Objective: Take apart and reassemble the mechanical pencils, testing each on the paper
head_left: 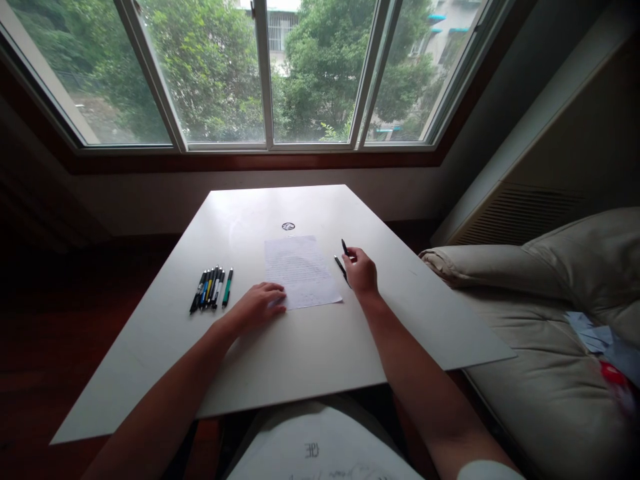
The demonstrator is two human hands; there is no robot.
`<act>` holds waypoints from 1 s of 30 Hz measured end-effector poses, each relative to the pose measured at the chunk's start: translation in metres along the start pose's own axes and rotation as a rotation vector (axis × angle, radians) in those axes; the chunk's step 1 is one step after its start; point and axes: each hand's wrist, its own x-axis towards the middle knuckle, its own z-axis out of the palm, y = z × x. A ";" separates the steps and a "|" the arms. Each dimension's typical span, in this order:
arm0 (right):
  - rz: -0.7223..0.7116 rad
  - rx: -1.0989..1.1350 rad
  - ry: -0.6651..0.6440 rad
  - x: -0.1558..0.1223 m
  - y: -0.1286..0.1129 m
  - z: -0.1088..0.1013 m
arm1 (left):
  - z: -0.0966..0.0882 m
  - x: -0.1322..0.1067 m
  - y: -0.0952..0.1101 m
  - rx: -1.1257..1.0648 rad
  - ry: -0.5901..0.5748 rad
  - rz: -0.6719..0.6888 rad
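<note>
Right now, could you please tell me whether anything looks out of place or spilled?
Mildly: on the sofa, a loose pale heap, perhaps paper, lies untidily beside a red item, too blurred to identify. On the table, most pens lie grouped left of the sheet, and no spill shows.

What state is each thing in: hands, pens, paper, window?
Paper: lying flat, lines of text
Left hand: open, fingers over the paper's near left corner
Right hand: closed around a dark pen
Second pen: seemingly lying down, beside right hand
Row of pens: lying side by side
Window: open or shut, unclear
</note>
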 end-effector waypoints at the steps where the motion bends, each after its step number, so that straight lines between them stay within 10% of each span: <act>1: 0.030 -0.024 -0.003 0.003 0.008 0.001 | 0.000 0.000 0.000 0.001 -0.002 -0.002; 20: 0.150 -0.141 -0.102 0.009 0.043 0.018 | 0.000 0.000 0.000 0.015 0.008 0.012; 30: -0.080 -0.087 0.031 -0.001 0.011 0.012 | 0.003 0.001 0.000 0.028 0.027 -0.009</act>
